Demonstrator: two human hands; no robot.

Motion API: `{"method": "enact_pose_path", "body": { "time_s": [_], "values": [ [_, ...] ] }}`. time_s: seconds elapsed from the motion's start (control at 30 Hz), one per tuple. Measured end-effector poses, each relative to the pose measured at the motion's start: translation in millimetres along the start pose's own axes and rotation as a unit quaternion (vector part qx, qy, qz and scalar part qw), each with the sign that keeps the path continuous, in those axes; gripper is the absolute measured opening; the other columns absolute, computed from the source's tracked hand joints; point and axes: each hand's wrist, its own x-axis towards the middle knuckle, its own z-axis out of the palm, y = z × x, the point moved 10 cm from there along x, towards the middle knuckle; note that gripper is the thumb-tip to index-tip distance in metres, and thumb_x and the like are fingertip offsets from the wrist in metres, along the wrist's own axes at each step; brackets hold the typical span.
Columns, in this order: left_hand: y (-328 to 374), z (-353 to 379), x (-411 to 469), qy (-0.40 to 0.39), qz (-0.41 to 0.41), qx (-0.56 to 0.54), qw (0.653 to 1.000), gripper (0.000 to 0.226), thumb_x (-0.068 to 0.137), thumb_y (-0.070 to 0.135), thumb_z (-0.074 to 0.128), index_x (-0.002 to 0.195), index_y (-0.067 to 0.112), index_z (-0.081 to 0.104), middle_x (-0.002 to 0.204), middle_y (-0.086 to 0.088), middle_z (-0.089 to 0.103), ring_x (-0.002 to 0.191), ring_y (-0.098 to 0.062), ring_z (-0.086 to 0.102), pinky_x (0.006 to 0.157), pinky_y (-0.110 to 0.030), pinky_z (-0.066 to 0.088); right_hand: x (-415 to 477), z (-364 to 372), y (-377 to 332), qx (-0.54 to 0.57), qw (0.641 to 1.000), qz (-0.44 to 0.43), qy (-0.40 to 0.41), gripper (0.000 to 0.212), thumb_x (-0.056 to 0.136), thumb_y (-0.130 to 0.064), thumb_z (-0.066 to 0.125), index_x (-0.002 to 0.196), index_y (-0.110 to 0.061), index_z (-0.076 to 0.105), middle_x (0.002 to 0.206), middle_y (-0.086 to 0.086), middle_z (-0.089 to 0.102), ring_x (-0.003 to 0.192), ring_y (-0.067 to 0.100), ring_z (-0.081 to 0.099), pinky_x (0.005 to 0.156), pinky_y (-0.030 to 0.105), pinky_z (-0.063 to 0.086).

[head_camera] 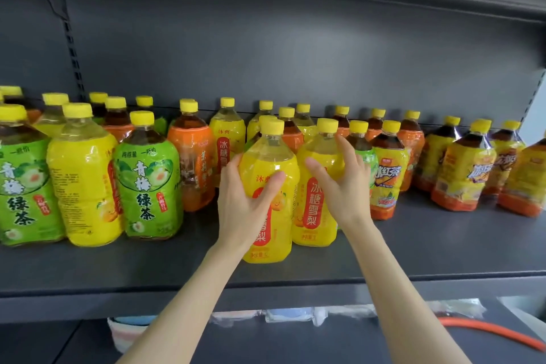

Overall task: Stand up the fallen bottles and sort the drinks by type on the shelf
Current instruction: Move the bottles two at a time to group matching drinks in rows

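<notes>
At the left of the frame, green tea bottles (147,180) stand mixed with a lone yellow bottle (82,180), so the sorting looks unfinished. In the middle, the left hand (242,201) wraps round the front yellow bottle (266,156), upright near the shelf (295,269) edge. Just right, the right hand (339,183) clasps the second yellow bottle (316,207) beside it. Holding both firmly around the body and moving them upright should avoid toppling neighbours. The iced tea bottles (461,174) at right seem grouped.

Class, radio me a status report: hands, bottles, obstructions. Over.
Left hand grips front yellow bottle. Right hand holds second yellow bottle beside it. Both upright. Green-label bottle crowds right hand.
</notes>
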Motion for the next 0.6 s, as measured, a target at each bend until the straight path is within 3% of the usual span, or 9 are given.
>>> {"method": "enact_pose_path", "body": {
  "time_s": [0.2,0.33,0.53,0.6],
  "values": [
    [0,3,-2,0.022,0.01,-0.024,0.999,0.08,0.065,0.081,0.052,0.128,0.033,0.041,0.121,0.011,0.047,0.112,-0.004,0.05,0.087,-0.013,0.041,-10,-35,3,0.004,0.997,-0.008,0.076,0.074,0.074,-0.057,0.064,0.14,-0.031,0.043,0.125,0.001,0.046,0.112,0.009,0.028,0.093,0.023,0.023],
    [3,14,-9,0.025,0.016,-0.029,0.999,0.081,0.063,0.083,0.05,0.127,0.034,0.041,0.121,0.009,0.049,0.11,-0.003,0.051,0.081,-0.007,0.041,-15,-54,15,0.022,0.994,-0.008,0.109,0.072,0.072,-0.061,0.069,0.136,-0.037,0.046,0.12,-0.006,0.039,0.111,0.004,0.026,0.1,0.03,0.027],
    [17,51,-20,0.029,0.028,0.003,0.999,0.096,0.066,0.085,0.043,0.138,0.022,0.036,0.124,0.01,0.045,0.108,0.007,0.044,0.08,-0.005,0.038,-13,-86,32,0.003,0.992,-0.011,0.125,0.066,0.074,-0.057,0.063,0.134,-0.041,0.044,0.12,-0.007,0.038,0.115,0.008,0.027,0.096,0.027,0.026],
    [20,64,-20,0.03,0.031,0.02,0.999,0.098,0.069,0.084,0.039,0.141,0.019,0.032,0.131,0.003,0.045,0.114,-0.001,0.044,0.085,-0.014,0.039,-10,-95,39,0.002,0.992,-0.011,0.127,0.066,0.074,-0.057,0.062,0.135,-0.04,0.043,0.121,-0.007,0.038,0.116,0.008,0.026,0.096,0.027,0.026]
  ]
}}
